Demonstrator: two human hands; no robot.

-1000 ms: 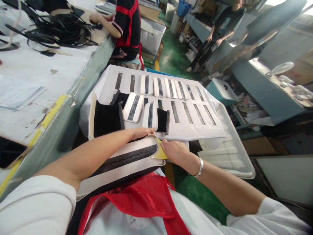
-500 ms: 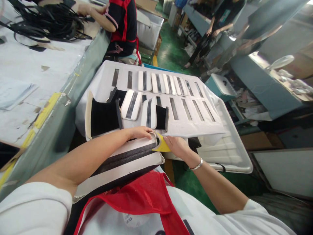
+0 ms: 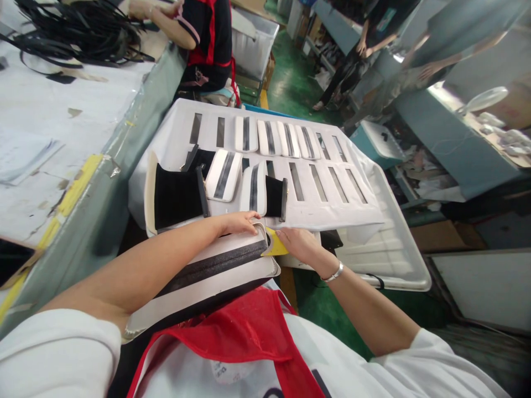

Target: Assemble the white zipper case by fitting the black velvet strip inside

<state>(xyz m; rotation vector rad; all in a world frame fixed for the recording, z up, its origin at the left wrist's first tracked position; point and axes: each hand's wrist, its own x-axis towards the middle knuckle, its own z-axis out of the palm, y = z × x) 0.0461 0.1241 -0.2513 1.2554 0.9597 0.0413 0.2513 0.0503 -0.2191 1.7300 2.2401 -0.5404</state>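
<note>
A large white bag piece with a black stripe (image 3: 218,284) lies across my lap, its right end turned toward my right hand. My left hand (image 3: 241,223) reaches over it, fingers bent over the far upper edge near that end. My right hand (image 3: 302,244) pinches a yellow sheet (image 3: 276,244) with a curved edge. The sheet's left tip meets the bag piece's open end; how far it goes in is hidden. Just beyond my hands lie a small white striped piece with a black flap (image 3: 254,190) and a black-lined white piece (image 3: 176,196).
Ahead is a white slotted board (image 3: 307,215) bearing several small striped pieces (image 3: 246,134). A white tub (image 3: 398,260) sits under its right side. At left runs a worktable (image 3: 95,110) with black straps (image 3: 78,33). A seated co-worker (image 3: 207,44) and standing people are farther off.
Both hands keep nearly the same place on the bag piece and yellow sheet. The view has shifted slightly. A standing person's arms at the upper right have moved.
</note>
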